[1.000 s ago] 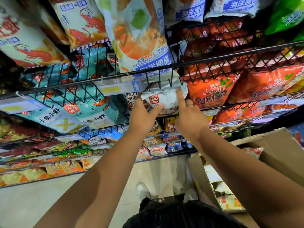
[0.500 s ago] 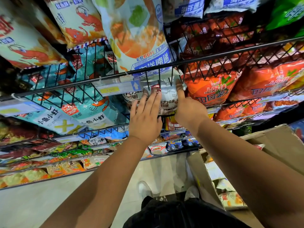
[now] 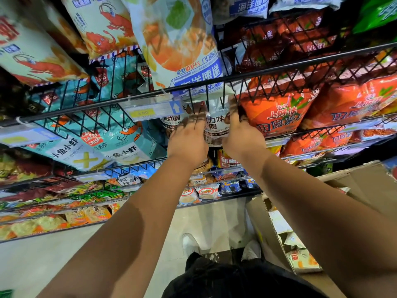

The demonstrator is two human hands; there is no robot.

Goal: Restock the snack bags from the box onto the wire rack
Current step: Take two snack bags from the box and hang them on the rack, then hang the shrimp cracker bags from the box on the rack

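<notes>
Snack bag [image 3: 216,125] deeper in wire rack [image 3: 300,64] — long axis upright

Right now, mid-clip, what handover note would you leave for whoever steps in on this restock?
Left hand: straight fingers press flat on the white-and-brown snack bag in the wire rack.
Right hand: fingers lie along the bag's right edge, next to the orange bags. Whether it pinches the bag is hidden.
Done: this bag is behind the rack's front wires, nearly seated.
Left: let go, then shelve the other bags visible in the cardboard box at lower right.
</notes>
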